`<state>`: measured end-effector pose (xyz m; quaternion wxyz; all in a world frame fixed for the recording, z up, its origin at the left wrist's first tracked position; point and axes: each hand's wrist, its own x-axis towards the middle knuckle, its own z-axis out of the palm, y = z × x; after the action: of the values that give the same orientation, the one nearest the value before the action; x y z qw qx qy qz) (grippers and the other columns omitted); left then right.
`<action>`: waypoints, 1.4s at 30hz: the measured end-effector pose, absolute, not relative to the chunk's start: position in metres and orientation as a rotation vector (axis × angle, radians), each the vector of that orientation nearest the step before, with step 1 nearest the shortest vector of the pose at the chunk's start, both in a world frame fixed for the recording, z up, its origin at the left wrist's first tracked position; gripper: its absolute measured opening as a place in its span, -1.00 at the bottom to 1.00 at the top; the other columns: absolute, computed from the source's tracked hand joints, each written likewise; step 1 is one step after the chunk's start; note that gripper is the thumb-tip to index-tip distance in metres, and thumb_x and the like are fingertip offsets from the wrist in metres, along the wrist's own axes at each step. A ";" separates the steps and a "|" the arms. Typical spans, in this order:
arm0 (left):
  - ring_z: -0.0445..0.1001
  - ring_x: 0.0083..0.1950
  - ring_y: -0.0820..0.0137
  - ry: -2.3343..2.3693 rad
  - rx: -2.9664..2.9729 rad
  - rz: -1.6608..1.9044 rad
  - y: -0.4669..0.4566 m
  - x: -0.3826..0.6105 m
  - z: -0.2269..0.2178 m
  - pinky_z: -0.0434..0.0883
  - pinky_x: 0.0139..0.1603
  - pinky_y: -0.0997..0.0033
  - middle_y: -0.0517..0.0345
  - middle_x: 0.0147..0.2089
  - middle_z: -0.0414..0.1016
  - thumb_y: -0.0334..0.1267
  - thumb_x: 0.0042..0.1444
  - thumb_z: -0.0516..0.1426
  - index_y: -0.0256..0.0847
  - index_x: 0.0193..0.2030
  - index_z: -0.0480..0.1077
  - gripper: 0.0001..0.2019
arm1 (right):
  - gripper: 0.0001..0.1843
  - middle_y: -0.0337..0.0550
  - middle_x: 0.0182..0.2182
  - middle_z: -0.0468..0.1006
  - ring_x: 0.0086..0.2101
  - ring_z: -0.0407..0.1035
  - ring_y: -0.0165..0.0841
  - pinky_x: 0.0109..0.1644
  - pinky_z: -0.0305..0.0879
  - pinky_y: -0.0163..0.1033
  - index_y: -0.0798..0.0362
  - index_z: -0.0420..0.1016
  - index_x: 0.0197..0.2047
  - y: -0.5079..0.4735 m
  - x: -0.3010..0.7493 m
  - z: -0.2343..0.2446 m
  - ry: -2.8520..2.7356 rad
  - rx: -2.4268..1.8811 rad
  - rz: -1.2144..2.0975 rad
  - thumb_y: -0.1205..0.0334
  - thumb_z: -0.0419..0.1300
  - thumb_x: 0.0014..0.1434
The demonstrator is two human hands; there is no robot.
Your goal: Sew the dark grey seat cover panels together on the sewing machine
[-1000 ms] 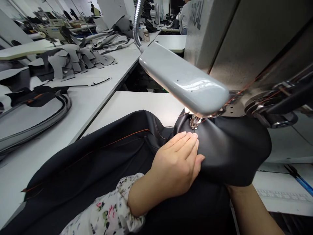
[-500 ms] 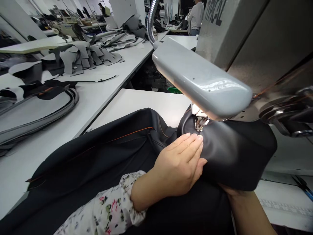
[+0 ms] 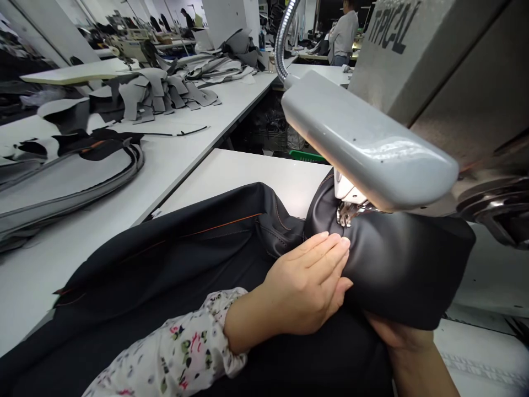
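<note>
Left hand (image 3: 308,286) lies flat on the black leather cover (image 3: 397,264), fingers extended and close together, not closed around anything. Its fingertips (image 3: 345,241) are just below the presser foot (image 3: 349,214). Right hand (image 3: 399,336) is under the bulging leather at lower right; its fingers are hidden, so cannot tell whether it grips or only supports. The cover sits under the presser foot, bulges up to the right of it and spreads toward the lower left, with an orange piping seam (image 3: 223,227) across it. A gooseneck lamp (image 3: 363,140) hangs over the foot, below the grey sewing machine head (image 3: 433,66) lettered TYPICAL. A floral sleeve (image 3: 177,347) covers the left forearm. Behind the cover is a white work table (image 3: 256,173). On a long white table (image 3: 82,231) at left are stacked grey cut panels (image 3: 152,94) and a looped grey strip (image 3: 99,184). A co-worker (image 3: 343,38) stands far back.
</note>
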<state>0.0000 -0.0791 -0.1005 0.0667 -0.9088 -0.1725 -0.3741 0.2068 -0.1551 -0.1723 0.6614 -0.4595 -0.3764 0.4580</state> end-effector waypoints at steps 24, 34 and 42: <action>0.51 0.34 0.17 -0.378 -2.712 -1.261 -0.062 -0.001 -0.119 0.49 0.42 0.12 -0.16 0.24 0.57 -0.45 0.42 0.07 -0.52 0.20 0.46 -0.70 | -0.55 -0.11 0.01 0.69 -0.15 0.59 -0.23 -0.47 0.50 -0.28 -0.21 0.63 0.12 -0.133 0.196 -0.121 -0.256 -0.997 1.276 -0.16 0.27 0.24; 0.60 0.08 0.29 -0.352 -2.645 -1.483 -0.057 0.010 -0.125 0.59 0.30 0.17 -0.05 0.00 0.67 -0.45 0.41 0.09 -0.48 0.12 0.50 -0.76 | -0.73 -0.27 -0.32 0.72 -0.37 0.57 -0.26 -0.23 0.58 -0.22 -0.26 0.68 0.03 -0.204 0.189 -0.106 -1.715 -1.297 0.417 0.17 0.23 0.33; 0.62 0.02 0.31 -0.379 -2.639 -1.513 -0.058 0.017 -0.120 0.61 0.23 0.19 -0.02 -0.05 0.66 -0.46 0.39 0.12 -0.44 0.09 0.48 -0.79 | -0.40 -0.05 0.26 0.53 0.24 0.42 -0.11 0.39 0.18 0.06 -0.02 0.33 0.43 -0.134 0.214 -0.110 -2.069 -1.350 -0.416 0.40 0.11 0.36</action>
<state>0.0169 -0.0577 -0.1199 0.0381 -0.8603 -0.1235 -0.4932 0.2143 -0.1344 -0.1099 0.3126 -0.5119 -0.7845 -0.1578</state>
